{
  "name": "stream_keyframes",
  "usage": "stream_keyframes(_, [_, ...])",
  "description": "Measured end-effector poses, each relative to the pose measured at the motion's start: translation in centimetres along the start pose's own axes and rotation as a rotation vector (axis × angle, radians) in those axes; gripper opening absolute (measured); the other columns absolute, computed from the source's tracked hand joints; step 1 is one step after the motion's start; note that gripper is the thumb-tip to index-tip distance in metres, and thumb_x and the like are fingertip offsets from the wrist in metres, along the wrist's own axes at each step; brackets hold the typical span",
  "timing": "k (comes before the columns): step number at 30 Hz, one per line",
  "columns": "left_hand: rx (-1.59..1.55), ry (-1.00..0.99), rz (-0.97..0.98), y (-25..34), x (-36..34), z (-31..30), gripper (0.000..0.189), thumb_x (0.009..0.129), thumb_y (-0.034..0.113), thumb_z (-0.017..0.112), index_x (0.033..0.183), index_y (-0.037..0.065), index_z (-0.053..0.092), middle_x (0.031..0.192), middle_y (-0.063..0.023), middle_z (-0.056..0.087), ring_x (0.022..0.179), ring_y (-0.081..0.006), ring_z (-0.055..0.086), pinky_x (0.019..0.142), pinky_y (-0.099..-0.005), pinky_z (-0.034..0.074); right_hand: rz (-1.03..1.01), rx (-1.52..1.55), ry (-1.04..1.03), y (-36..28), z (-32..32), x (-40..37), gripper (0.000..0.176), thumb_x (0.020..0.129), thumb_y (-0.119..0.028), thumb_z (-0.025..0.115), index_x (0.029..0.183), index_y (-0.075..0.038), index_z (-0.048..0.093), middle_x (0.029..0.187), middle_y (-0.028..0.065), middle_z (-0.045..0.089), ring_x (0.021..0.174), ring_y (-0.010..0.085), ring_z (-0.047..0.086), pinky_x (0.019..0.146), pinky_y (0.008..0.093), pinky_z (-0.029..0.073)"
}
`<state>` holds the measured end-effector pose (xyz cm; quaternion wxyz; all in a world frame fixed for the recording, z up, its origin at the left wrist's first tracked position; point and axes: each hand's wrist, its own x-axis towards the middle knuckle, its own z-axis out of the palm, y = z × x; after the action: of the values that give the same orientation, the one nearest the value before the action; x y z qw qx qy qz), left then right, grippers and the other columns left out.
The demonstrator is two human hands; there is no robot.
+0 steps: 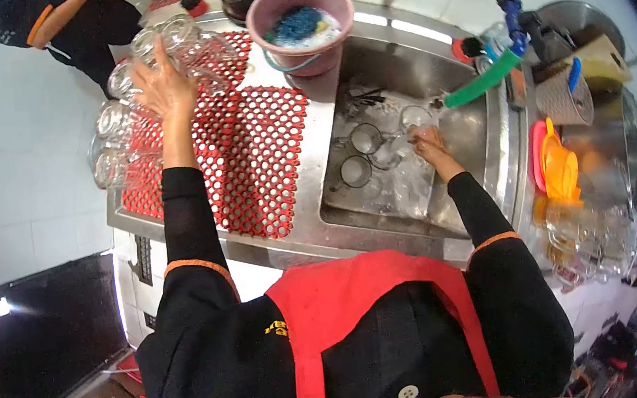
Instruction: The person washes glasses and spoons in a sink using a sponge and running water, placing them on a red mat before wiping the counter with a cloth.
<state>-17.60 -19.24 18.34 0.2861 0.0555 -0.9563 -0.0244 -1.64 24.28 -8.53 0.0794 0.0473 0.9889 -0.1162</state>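
Note:
My left hand [166,89] reaches over the clear glass mugs [111,119] that stand along the far left edge of the red perforated mat [259,138]. Its fingers are stretched out and apart, touching or just above the glass there. Down in the metal sink [446,203], my right hand [429,143] has its fingers closed at the near side of a glass mug [415,116]. Two more glass mugs [356,170] lie to its left, rims upward. Water and what looks like clear plastic or glare blur the sink floor.
A pink bucket [321,62] with a blue scrubber and suds stands on the sink's far left corner. A green hose [483,80] hangs over the right rim. Orange plastic ware [560,169] and more glassware [589,233] sit at right. Another person [75,30] stands at upper left.

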Motion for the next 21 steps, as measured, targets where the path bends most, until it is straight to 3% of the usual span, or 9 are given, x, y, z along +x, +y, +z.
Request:
stream_keyframes(2, [0.037,-0.027,0.036,1.0,-0.5,-1.5,0.082,0.058,0.023,0.074,0.127,0.028,0.031,0.129,-0.0231,0.019,0.116,-0.0441,0.022,0.077,-0.0713,0.021,-0.386,0.109,0.259,-0.3,-1.1,-1.9,0.015,0.064,-0.005,0.061,0.078,-0.006,0.054,0.062,0.0126,0.052,0.072,0.0309,0.052,0.069,0.0401,0.04])
stream_keyframes(3, [0.025,-0.034,0.052,1.7,-0.9,-2.3,0.082,0.058,0.023,0.074,0.127,0.028,0.031,0.129,-0.0231,0.019,0.116,-0.0441,0.022,0.077,-0.0713,0.021,-0.365,0.107,0.259,-1.2,-2.6,-2.9,0.015,0.064,-0.005,0.061,0.078,-0.006,0.054,0.062,0.0126,0.052,0.072,0.0309,0.052,0.069,0.0401,0.04])
stream_keyframes(5, [-0.12,0.069,0.25,3.6,-2.1,-3.9,0.086,0.053,0.022,0.076,0.127,0.028,0.032,0.128,-0.0238,0.021,0.114,-0.0443,0.025,0.084,-0.0648,0.023,-0.348,0.182,0.206,-4.2,-7.5,-4.5,0.01,0.065,-0.006,0.062,0.071,-0.008,0.054,0.068,0.0112,0.056,0.067,0.029,0.051,0.073,0.041,0.037])
stream_keyframes(7, [-0.594,0.158,0.503,6.7,-4.6,-4.7,0.082,0.052,0.01,0.072,0.125,0.012,0.035,0.114,-0.0179,0.044,0.11,-0.0351,0.038,0.091,-0.0437,0.031,-0.371,0.108,0.278,-6.1,-11.2,-6.0,0.014,0.067,-0.008,0.062,0.069,-0.006,0.047,0.065,0.0105,0.054,0.064,0.0287,0.05,0.066,0.0403,0.039])
stream_keyframes(9, [-1.054,-0.227,0.544,9.6,-8.5,-3.9,0.075,0.053,0.006,0.072,0.12,0.006,0.04,0.113,-0.0135,0.049,0.1,-0.0283,0.05,0.089,-0.0353,0.036,-0.38,0.31,0.347,-7.4,-14.1,-6.8,0.013,0.067,-0.009,0.062,0.069,-0.006,0.049,0.062,0.0115,0.053,0.062,0.0291,0.05,0.059,0.0385,0.041])
stream_keyframes(11, [-1.188,-0.437,0.676,12.7,-11.7,-3.5,0.079,0.053,0.012,0.075,0.123,0.01,0.038,0.116,-0.0154,0.045,0.107,-0.0297,0.043,0.091,-0.0353,0.035,-0.365,0.362,0.42,-8.3,-15.9,-7.0,0.011,0.07,-0.01,0.062,0.07,-0.005,0.052,0.064,0.0082,0.056,0.061,0.0231,0.054,0.055,0.033,0.044])
stream_keyframes(14, [-1.061,-0.655,0.673,14.8,-15.6,-3.6,0.097,0.047,0.021,0.079,0.13,0.019,0.028,0.121,-0.0257,0.032,0.105,-0.0365,0.04,0.089,-0.0393,0.035,-0.084,1.322,0.193,-8.5,-18.0,-7.5,0.016,0.078,-0.018,0.061,0.078,-0.003,0.055,0.071,0.004,0.06,0.067,0.0125,0.056,0.059,0.0278,0.046])
stream_keyframes(17, [-1.169,-0.725,0.642,15.3,-16.9,-2.5,0.093,0.047,0.024,0.079,0.127,0.013,0.033,0.115,-0.0244,0.04,0.101,-0.035,0.044,0.085,-0.0387,0.038,0.231,1.594,0.04,-7.9,-18.0,-7.9,0.02,0.078,-0.022,0.06,0.084,-0.004,0.054,0.071,0.0045,0.059,0.066,0.0134,0.056,0.062,0.0277,0.047])
stream_keyframes(21, [-1.239,-0.622,0.492,16.1,-17.0,-3.8,0.067,0.051,0.023,0.075,0.109,0.006,0.048,0.095,-0.0191,0.054,0.089,-0.0299,0.051,0.076,-0.0367,0.041,0.378,1.833,-0.203,-7.0,-14.7,-7.6,0.032,0.078,-0.03,0.06,0.096,-0.003,0.053,0.085,0.0087,0.058,0.072,0.015,0.055,0.058,0.0367,0.047])
